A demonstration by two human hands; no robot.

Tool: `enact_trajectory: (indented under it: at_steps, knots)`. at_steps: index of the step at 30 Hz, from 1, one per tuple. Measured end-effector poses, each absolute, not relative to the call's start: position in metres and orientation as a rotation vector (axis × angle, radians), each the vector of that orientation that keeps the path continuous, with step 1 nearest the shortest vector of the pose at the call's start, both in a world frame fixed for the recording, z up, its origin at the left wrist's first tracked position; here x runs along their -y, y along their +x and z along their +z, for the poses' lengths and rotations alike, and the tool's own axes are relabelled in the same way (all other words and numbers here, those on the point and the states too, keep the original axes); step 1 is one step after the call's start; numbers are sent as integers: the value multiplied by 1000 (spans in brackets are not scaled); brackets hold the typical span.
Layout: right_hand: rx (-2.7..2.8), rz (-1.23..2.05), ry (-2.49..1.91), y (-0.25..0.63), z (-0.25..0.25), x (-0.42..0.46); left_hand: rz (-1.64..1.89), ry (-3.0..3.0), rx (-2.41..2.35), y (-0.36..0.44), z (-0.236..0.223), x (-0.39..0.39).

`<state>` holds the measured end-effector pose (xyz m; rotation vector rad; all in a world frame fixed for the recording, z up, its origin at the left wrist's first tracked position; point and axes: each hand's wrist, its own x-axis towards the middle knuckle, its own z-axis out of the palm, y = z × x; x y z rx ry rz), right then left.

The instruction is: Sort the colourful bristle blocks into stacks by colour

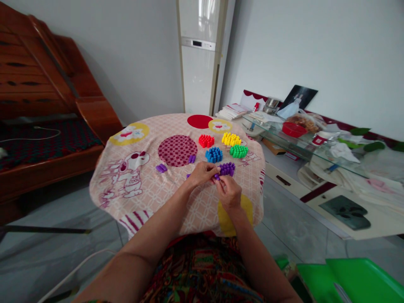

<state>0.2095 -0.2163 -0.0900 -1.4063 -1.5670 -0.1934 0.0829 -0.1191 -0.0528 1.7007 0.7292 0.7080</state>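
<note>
My left hand (203, 172) and my right hand (229, 191) meet over the near part of the cloth-covered table, their fingers pinched on a small purple peg-like piece (217, 177). Just beyond my fingertips stands a cluster of purple pieces (227, 168). Loose purple pieces (161, 168) lie to the left, and more purple pieces (192, 159) rest behind my left hand. Farther back are grouped blue pieces (213, 154), green pieces (239, 151), red pieces (206, 140) and yellow pieces (231, 139). Part of another purple piece shows beside my left wrist.
A patterned cloth (170, 191) covers the round table. To the right runs a glass-topped cabinet (334, 158) bearing a red bowl (294, 129), papers and bags. A wooden bench (94, 113) stands left, and a green plastic item (362, 277) is low at right.
</note>
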Motion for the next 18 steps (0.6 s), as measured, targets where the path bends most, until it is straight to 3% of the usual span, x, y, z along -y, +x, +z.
enact_trajectory:
  at_steps: [5, 13, 18]
  knots:
    - [1311, -228, -1439, 229, -84, 218, 818, 1684, -694, 83, -48, 119]
    - [1140, -232, -1715, 270, -88, 207, 1131, 1804, -1141, 53, -49, 95]
    - [1190, -217, -1837, 269, -96, 197, 1047, 1944, -1362, 33, -52, 82]
